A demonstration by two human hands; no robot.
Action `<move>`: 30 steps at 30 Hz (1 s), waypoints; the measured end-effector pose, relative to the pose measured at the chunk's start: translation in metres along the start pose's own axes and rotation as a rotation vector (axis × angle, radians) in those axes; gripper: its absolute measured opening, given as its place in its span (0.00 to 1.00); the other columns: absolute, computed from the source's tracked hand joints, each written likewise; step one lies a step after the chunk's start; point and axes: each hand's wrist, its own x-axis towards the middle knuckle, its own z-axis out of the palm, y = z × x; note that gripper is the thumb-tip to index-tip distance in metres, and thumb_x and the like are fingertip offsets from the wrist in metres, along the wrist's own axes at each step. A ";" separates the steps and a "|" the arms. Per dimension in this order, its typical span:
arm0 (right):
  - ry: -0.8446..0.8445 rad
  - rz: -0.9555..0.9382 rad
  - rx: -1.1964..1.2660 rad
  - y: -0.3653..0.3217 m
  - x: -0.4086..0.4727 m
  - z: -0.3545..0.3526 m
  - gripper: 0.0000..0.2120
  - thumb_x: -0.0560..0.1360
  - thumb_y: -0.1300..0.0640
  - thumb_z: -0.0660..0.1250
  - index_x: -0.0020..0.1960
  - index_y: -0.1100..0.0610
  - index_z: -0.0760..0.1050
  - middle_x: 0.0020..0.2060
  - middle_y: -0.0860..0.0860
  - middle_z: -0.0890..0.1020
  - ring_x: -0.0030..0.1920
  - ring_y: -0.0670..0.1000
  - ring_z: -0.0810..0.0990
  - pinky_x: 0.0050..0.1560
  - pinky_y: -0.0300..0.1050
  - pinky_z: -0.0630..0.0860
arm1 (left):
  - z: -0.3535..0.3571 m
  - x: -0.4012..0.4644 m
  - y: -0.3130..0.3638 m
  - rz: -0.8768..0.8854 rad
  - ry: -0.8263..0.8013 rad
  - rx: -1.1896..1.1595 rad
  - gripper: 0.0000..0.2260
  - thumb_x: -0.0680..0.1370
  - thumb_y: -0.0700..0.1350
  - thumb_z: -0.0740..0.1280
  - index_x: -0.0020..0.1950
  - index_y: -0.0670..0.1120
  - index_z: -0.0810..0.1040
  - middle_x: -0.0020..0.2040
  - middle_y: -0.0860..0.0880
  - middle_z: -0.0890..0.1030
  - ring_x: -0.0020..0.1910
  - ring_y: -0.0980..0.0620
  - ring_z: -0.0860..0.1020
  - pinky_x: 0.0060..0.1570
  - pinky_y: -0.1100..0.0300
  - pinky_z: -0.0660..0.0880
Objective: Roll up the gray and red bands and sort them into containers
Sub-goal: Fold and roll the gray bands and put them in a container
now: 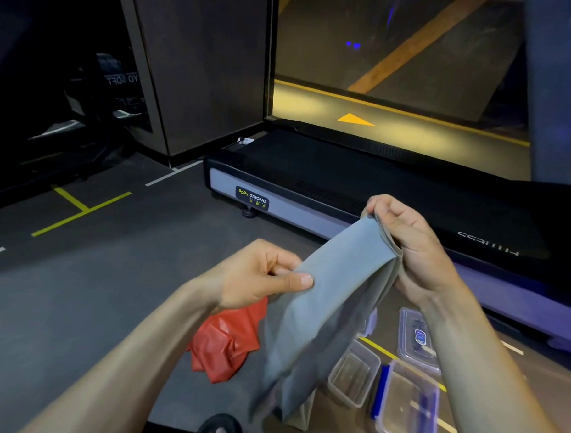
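Note:
A wide gray band (327,306) hangs in the air between my hands, its lower end drooping toward the floor. My left hand (260,276) pinches its left edge between thumb and fingers. My right hand (406,243) grips the band's top right corner with curled fingers. A crumpled red band (224,346) lies on the dark floor below my left wrist. Clear plastic containers sit on the floor at the lower right: an open small one (353,373), one with blue clips (407,404), and a lid or box (417,338) behind them.
A treadmill deck (341,181) labelled Body Strong runs across the floor just beyond my hands. Yellow and white tape lines (81,209) mark the dark floor at left. A sandalled foot (218,432) shows at the bottom edge.

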 end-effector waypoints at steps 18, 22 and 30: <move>-0.025 0.007 0.035 -0.003 -0.002 0.001 0.07 0.78 0.54 0.64 0.44 0.57 0.74 0.35 0.51 0.72 0.32 0.45 0.71 0.32 0.35 0.72 | 0.004 0.000 0.006 0.027 0.073 0.019 0.06 0.74 0.46 0.75 0.43 0.43 0.84 0.43 0.40 0.87 0.40 0.53 0.80 0.43 0.60 0.75; -0.025 0.006 0.031 -0.003 -0.002 0.000 0.07 0.78 0.54 0.64 0.44 0.57 0.74 0.35 0.52 0.72 0.32 0.45 0.71 0.32 0.35 0.72 | 0.004 0.000 0.006 0.023 0.053 -0.007 0.04 0.75 0.46 0.74 0.44 0.46 0.85 0.44 0.38 0.86 0.40 0.54 0.80 0.41 0.64 0.76; -0.056 0.004 0.014 0.002 -0.002 -0.012 0.08 0.79 0.55 0.64 0.43 0.56 0.76 0.37 0.53 0.73 0.33 0.46 0.73 0.33 0.36 0.74 | 0.001 -0.004 0.013 -0.008 0.000 -0.021 0.07 0.76 0.45 0.72 0.46 0.41 0.84 0.43 0.42 0.87 0.42 0.53 0.80 0.44 0.62 0.77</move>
